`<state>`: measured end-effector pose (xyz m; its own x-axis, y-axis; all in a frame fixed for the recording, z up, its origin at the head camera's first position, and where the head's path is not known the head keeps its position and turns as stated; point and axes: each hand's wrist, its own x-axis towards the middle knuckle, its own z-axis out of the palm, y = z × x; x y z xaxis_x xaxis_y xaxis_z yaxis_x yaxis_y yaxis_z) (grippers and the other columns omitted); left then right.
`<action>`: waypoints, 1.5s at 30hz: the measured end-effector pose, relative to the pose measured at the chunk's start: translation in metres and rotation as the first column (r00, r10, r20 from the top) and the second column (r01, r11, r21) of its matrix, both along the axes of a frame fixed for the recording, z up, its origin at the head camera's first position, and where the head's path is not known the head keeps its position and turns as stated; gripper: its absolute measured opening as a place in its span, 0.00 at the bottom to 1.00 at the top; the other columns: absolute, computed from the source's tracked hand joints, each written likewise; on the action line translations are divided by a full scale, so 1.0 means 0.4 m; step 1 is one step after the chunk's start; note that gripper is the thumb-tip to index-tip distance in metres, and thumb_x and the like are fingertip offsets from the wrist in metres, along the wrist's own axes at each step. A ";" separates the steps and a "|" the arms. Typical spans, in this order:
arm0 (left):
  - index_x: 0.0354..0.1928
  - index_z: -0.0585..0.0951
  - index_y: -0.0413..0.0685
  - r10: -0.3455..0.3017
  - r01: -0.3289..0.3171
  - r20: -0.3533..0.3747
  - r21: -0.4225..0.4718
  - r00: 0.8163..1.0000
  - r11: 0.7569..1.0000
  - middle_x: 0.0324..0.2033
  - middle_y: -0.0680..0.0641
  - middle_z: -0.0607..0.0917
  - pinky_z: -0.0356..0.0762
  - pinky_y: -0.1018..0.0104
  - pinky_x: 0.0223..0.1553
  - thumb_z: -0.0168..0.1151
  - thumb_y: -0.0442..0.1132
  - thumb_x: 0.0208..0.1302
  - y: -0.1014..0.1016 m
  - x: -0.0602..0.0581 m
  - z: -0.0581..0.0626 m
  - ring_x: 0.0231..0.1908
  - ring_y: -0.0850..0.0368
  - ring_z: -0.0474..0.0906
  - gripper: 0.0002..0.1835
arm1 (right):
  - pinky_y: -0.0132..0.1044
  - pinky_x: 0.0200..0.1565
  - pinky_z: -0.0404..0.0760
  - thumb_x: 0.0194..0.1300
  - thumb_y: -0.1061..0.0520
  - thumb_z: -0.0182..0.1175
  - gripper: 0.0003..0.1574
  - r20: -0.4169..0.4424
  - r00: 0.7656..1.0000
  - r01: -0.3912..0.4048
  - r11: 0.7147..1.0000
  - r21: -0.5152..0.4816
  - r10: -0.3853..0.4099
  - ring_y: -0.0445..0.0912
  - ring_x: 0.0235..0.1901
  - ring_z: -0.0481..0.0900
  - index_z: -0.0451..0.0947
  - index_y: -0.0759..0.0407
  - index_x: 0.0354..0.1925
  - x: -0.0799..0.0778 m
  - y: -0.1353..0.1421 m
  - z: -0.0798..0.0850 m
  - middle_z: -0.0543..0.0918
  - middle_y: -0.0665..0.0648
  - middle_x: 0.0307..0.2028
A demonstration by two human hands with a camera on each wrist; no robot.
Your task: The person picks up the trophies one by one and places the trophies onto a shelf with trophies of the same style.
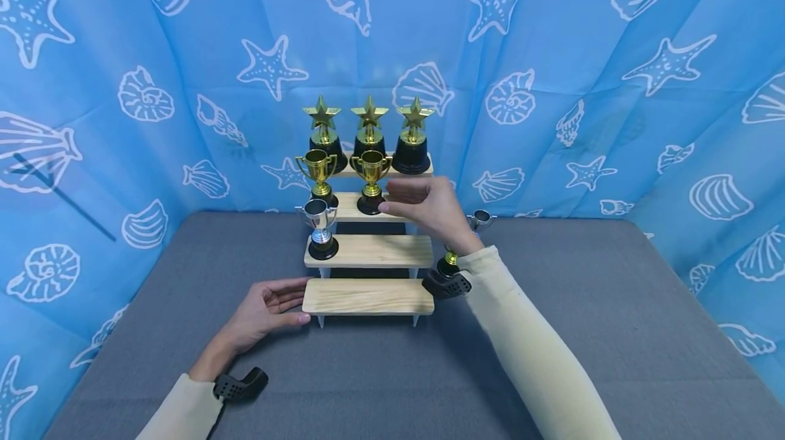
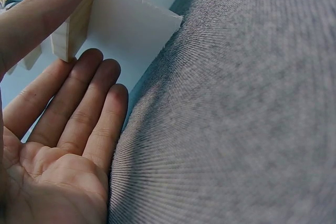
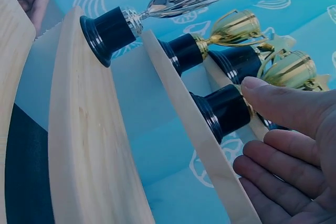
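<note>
A stepped wooden stand (image 1: 368, 298) holds trophies. My left hand (image 1: 264, 312) is at the left end of its lowest step, palm turned inward. In the left wrist view its straight fingers (image 2: 107, 108) meet the board's corner, with the thumb above. On the second step from the top, my right hand (image 1: 432, 207) is beside a gold cup trophy (image 1: 371, 166) with a black base. The thumb overlaps that base in the right wrist view, while the other fingers (image 3: 278, 169) extend past it, apart from the cup. Another gold cup (image 1: 317, 166) stands to its left.
Three gold star trophies (image 1: 369, 116) line the top step. A silver cup trophy (image 1: 320, 218) occupies the left of the step below the gold cups. Right of the stand, another silver cup (image 1: 482, 216) and a gold-and-black trophy (image 1: 450, 263) are partly hidden by my right arm. A blue curtain (image 1: 552, 86) hangs behind.
</note>
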<state>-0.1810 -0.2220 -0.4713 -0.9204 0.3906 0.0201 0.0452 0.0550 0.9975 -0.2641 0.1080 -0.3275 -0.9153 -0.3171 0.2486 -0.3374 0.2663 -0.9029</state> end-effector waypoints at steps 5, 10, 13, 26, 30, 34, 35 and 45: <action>0.68 0.67 0.25 0.006 -0.006 -0.001 -0.006 1.000 1.000 0.65 0.26 0.72 0.77 0.64 0.61 0.75 0.29 0.56 0.002 0.001 0.002 0.59 0.58 0.79 0.40 | 0.39 0.55 0.85 0.60 0.53 0.76 0.32 -0.003 1.000 0.009 1.000 -0.001 -0.009 0.50 0.54 0.84 0.81 0.61 0.60 0.016 0.024 -0.002 0.84 0.61 0.57; 0.68 0.67 0.24 0.009 -0.009 -0.005 -0.015 1.000 1.000 0.64 0.26 0.73 0.77 0.64 0.61 0.75 0.28 0.56 0.002 0.001 0.002 0.58 0.58 0.79 0.39 | 0.41 0.58 0.83 0.59 0.51 0.76 0.32 -0.032 0.999 0.042 0.999 0.021 -0.041 0.50 0.55 0.84 0.82 0.59 0.60 0.032 0.052 -0.008 0.85 0.58 0.56; 0.68 0.67 0.24 0.009 -0.009 -0.008 -0.013 1.000 1.000 0.64 0.26 0.73 0.77 0.64 0.61 0.74 0.28 0.57 0.002 0.001 0.001 0.58 0.59 0.79 0.39 | 0.43 0.59 0.83 0.59 0.50 0.76 0.32 -0.051 0.997 0.064 0.997 0.031 -0.062 0.50 0.56 0.83 0.82 0.57 0.60 0.043 0.068 -0.012 0.85 0.57 0.55; 0.68 0.67 0.25 0.013 -0.013 0.007 -0.007 1.000 1.000 0.65 0.27 0.72 0.77 0.63 0.62 0.75 0.29 0.56 0.000 -0.003 -0.002 0.58 0.58 0.79 0.40 | 0.50 0.64 0.79 0.60 0.50 0.76 0.34 -0.101 0.985 0.148 0.987 0.056 -0.142 0.52 0.59 0.81 0.80 0.61 0.61 0.087 0.138 -0.031 0.85 0.59 0.56; 0.68 0.67 0.24 0.013 -0.013 -0.001 -0.011 1.000 1.000 0.65 0.26 0.73 0.77 0.63 0.62 0.74 0.28 0.57 0.000 -0.004 -0.002 0.58 0.59 0.79 0.39 | 0.51 0.65 0.78 0.60 0.50 0.76 0.34 -0.106 0.979 0.179 0.981 0.071 -0.171 0.52 0.60 0.80 0.80 0.61 0.61 0.100 0.164 -0.047 0.85 0.59 0.56; 0.68 0.67 0.24 0.012 -0.012 -0.004 -0.013 1.000 1.000 0.65 0.26 0.72 0.77 0.64 0.62 0.74 0.28 0.57 -0.001 -0.003 -0.001 0.59 0.58 0.79 0.39 | 0.52 0.65 0.78 0.60 0.49 0.76 0.34 -0.113 0.973 0.212 0.973 0.088 -0.202 0.52 0.60 0.80 0.81 0.60 0.61 0.108 0.190 -0.063 0.84 0.59 0.57; 0.68 0.67 0.24 0.014 -0.014 0.000 -0.011 1.000 1.000 0.65 0.26 0.72 0.77 0.64 0.62 0.74 0.28 0.57 -0.001 -0.003 -0.001 0.59 0.58 0.79 0.39 | 0.52 0.64 0.78 0.60 0.49 0.76 0.35 -0.114 0.971 0.219 0.971 0.092 -0.209 0.53 0.60 0.80 0.80 0.61 0.61 0.109 0.196 -0.067 0.84 0.59 0.57; 0.69 0.67 0.24 0.001 -0.001 0.002 -0.004 1.000 1.000 0.65 0.26 0.72 0.77 0.63 0.62 0.74 0.29 0.58 0.000 -0.003 0.002 0.60 0.55 0.79 0.39 | 0.52 0.66 0.76 0.60 0.49 0.76 0.36 -0.042 0.960 0.281 0.955 0.095 -0.278 0.55 0.61 0.79 0.79 0.63 0.62 0.118 0.238 -0.104 0.83 0.63 0.58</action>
<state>-0.1821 -0.2220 -0.4704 -0.9209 0.3894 0.0165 0.0427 0.0587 0.9974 -0.2169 0.2032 -0.3692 -0.9639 -0.0739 0.2560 -0.2618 0.4408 -0.8586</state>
